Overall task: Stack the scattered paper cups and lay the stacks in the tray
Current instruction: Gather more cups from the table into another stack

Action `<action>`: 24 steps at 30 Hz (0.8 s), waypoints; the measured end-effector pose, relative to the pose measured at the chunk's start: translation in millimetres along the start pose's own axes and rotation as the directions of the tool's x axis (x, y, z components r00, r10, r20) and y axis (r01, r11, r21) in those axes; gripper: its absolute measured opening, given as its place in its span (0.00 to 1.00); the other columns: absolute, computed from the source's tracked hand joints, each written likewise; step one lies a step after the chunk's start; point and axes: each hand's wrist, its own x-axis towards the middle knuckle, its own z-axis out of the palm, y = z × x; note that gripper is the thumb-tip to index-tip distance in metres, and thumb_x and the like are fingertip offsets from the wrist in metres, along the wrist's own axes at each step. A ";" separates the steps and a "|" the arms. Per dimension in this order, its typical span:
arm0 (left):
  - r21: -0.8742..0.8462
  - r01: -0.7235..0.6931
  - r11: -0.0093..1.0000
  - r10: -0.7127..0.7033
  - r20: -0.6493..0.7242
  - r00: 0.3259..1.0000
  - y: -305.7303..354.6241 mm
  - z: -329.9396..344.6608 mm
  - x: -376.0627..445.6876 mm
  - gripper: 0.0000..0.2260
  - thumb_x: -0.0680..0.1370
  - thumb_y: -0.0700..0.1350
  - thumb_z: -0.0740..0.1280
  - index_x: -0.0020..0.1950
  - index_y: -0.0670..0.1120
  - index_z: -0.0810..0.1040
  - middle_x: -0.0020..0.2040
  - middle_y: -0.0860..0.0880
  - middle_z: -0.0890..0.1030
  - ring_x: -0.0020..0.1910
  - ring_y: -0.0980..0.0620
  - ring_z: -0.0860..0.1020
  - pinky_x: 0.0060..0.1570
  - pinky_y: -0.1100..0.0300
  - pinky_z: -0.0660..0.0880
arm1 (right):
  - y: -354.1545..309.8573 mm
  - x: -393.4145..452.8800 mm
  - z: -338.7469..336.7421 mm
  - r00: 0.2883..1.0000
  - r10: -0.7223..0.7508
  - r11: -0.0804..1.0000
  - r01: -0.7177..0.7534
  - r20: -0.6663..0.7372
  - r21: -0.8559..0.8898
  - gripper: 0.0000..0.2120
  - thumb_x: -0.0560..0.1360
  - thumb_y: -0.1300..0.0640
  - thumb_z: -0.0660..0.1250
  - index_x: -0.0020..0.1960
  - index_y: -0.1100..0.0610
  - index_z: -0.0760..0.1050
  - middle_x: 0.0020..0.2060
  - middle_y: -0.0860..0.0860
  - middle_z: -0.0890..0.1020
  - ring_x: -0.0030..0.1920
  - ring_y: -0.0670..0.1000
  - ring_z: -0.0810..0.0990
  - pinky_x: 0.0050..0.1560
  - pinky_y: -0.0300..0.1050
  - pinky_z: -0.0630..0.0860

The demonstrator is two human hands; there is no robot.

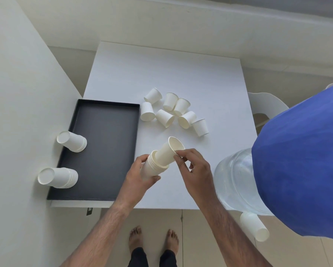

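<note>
Fingers [178,153] at cup [169,151] rim

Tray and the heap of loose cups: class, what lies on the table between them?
Nothing: the head view shows bare white table between the black tray and the nearest loose cup.

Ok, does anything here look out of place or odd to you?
Yes. One stack of white paper cups sits off the white table, near the clear plastic water jug; whether it rests on the floor is unclear. Two more stacks lie across the left rim of the black rectangular tray, half outside.
</note>
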 end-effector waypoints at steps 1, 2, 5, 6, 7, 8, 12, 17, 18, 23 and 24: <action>-0.005 -0.001 1.000 0.001 0.004 1.000 0.3 0.0 -0.6 0.31 0.76 0.48 0.81 0.72 0.67 0.71 0.63 0.62 0.79 0.62 0.66 0.77 0.55 0.66 0.74 | 0.5 -0.6 0.6 1.000 0.006 1.000 -0.006 0.007 0.006 0.05 0.82 0.57 0.72 0.56 0.50 0.84 0.48 0.38 0.82 0.47 0.39 0.80 0.43 0.25 0.68; -0.008 -0.002 1.000 0.002 0.008 1.000 0.9 0.2 -1.3 0.31 0.76 0.47 0.81 0.72 0.67 0.71 0.64 0.61 0.79 0.63 0.63 0.78 0.55 0.66 0.74 | 1.1 -1.5 1.1 1.000 0.009 1.000 -0.009 0.022 0.007 0.05 0.81 0.57 0.72 0.56 0.50 0.84 0.47 0.38 0.82 0.47 0.39 0.80 0.42 0.25 0.68; -0.009 -0.007 1.000 0.008 0.014 1.000 2.5 1.1 -2.3 0.31 0.76 0.47 0.81 0.72 0.67 0.71 0.65 0.59 0.79 0.64 0.59 0.78 0.55 0.66 0.74 | 3.4 -5.8 3.4 0.997 0.008 1.000 -0.008 0.078 -0.002 0.06 0.81 0.56 0.73 0.57 0.50 0.86 0.46 0.38 0.84 0.45 0.39 0.80 0.43 0.26 0.68; -0.010 -0.008 1.000 0.008 0.015 1.000 3.1 1.4 -2.1 0.31 0.76 0.48 0.81 0.72 0.67 0.71 0.65 0.59 0.79 0.64 0.60 0.78 0.55 0.66 0.74 | 3.9 -7.4 4.0 0.996 0.002 1.000 -0.001 0.095 -0.016 0.07 0.81 0.56 0.73 0.57 0.50 0.86 0.45 0.39 0.85 0.45 0.41 0.80 0.44 0.27 0.68; -0.012 -0.010 1.000 0.010 0.017 1.000 3.1 1.7 -2.1 0.31 0.76 0.48 0.81 0.72 0.68 0.71 0.64 0.59 0.79 0.63 0.61 0.78 0.55 0.66 0.74 | 3.8 -8.6 4.5 0.994 -0.012 0.999 0.016 0.111 -0.035 0.08 0.81 0.56 0.73 0.58 0.51 0.87 0.44 0.41 0.86 0.43 0.43 0.80 0.44 0.30 0.69; -0.015 -0.012 1.000 0.012 0.020 1.000 3.1 1.9 -2.1 0.31 0.76 0.48 0.81 0.71 0.68 0.71 0.64 0.59 0.79 0.62 0.63 0.78 0.55 0.66 0.74 | 3.2 -9.5 5.1 0.991 -0.034 0.997 0.042 0.129 -0.063 0.08 0.81 0.57 0.73 0.59 0.51 0.87 0.43 0.43 0.87 0.41 0.45 0.80 0.44 0.35 0.72; -0.015 -0.037 0.999 0.037 0.035 0.999 2.8 4.2 0.1 0.30 0.75 0.49 0.82 0.70 0.68 0.72 0.63 0.61 0.80 0.63 0.60 0.79 0.56 0.64 0.75 | 0.2 -10.8 10.1 0.973 -0.092 0.979 0.127 0.212 -0.158 0.08 0.81 0.58 0.72 0.58 0.52 0.87 0.31 0.38 0.78 0.30 0.44 0.70 0.39 0.46 0.72; 0.027 -0.050 0.998 0.049 0.035 0.998 0.8 3.6 4.9 0.31 0.74 0.48 0.82 0.69 0.68 0.72 0.64 0.67 0.78 0.64 0.64 0.77 0.56 0.64 0.74 | 12.7 -6.6 16.6 0.947 0.016 0.992 0.025 0.320 -0.124 0.09 0.83 0.53 0.70 0.60 0.48 0.87 0.32 0.22 0.74 0.31 0.39 0.73 0.39 0.31 0.60; 0.037 -0.046 0.998 0.045 0.037 0.998 0.1 3.5 5.2 0.31 0.74 0.48 0.82 0.69 0.69 0.72 0.64 0.68 0.78 0.63 0.65 0.76 0.56 0.65 0.74 | 14.2 -5.4 17.0 0.939 0.024 0.993 0.016 0.342 -0.114 0.09 0.83 0.52 0.70 0.60 0.47 0.86 0.33 0.22 0.74 0.31 0.39 0.74 0.38 0.30 0.61; 0.059 -0.026 0.998 0.024 0.037 0.999 -2.6 5.6 10.2 0.31 0.74 0.51 0.82 0.69 0.71 0.70 0.64 0.65 0.78 0.63 0.67 0.75 0.55 0.66 0.72 | 34.8 25.7 15.7 0.956 0.176 0.949 -0.228 0.234 0.217 0.08 0.82 0.49 0.70 0.57 0.41 0.86 0.49 0.39 0.87 0.33 0.53 0.73 0.37 0.43 0.76; 0.064 -0.021 0.998 0.019 0.035 0.999 -2.7 5.6 12.0 0.31 0.74 0.52 0.82 0.69 0.72 0.69 0.65 0.64 0.78 0.63 0.68 0.74 0.55 0.67 0.71 | 43.0 38.3 15.3 0.953 0.236 0.921 -0.281 0.189 0.269 0.08 0.82 0.51 0.70 0.56 0.41 0.86 0.47 0.43 0.87 0.35 0.57 0.75 0.38 0.45 0.78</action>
